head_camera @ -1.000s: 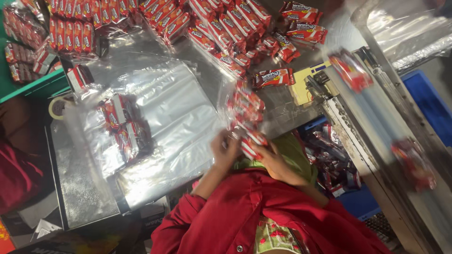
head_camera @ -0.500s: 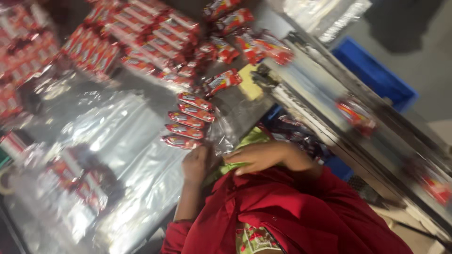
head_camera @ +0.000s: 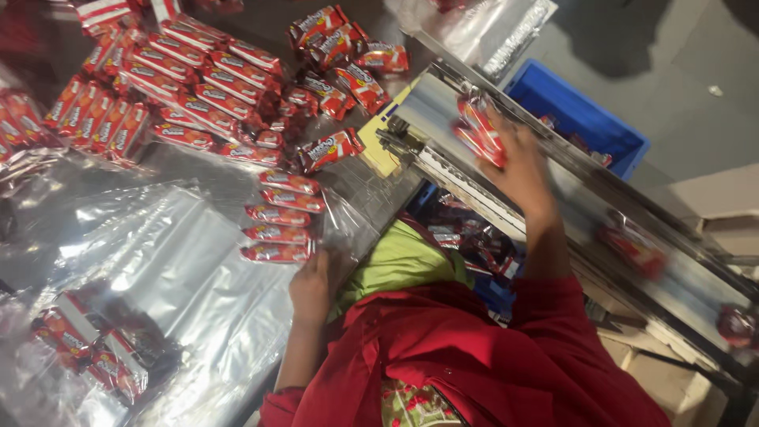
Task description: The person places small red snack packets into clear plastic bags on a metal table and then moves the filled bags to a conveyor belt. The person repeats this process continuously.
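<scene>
We see red snack packets (head_camera: pixel 480 126) on the metal conveyor (head_camera: pixel 601 205), their long axis lying roughly along the belt, slanting down to the right. Our right hand (head_camera: pixel 518 162) closes around them. Our left hand (head_camera: pixel 312 289) rests open on a clear plastic bag (head_camera: pixel 182 261), touching four stacked packets (head_camera: pixel 281 217) lying crosswise.

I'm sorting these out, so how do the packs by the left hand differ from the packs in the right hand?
The packs by the left hand lie flat in a neat column on the table; the left hand rests beside them. The packs in the right hand are bunched, gripped over the metal chute, and blurred. Both are red wrapped snack packs.
</scene>
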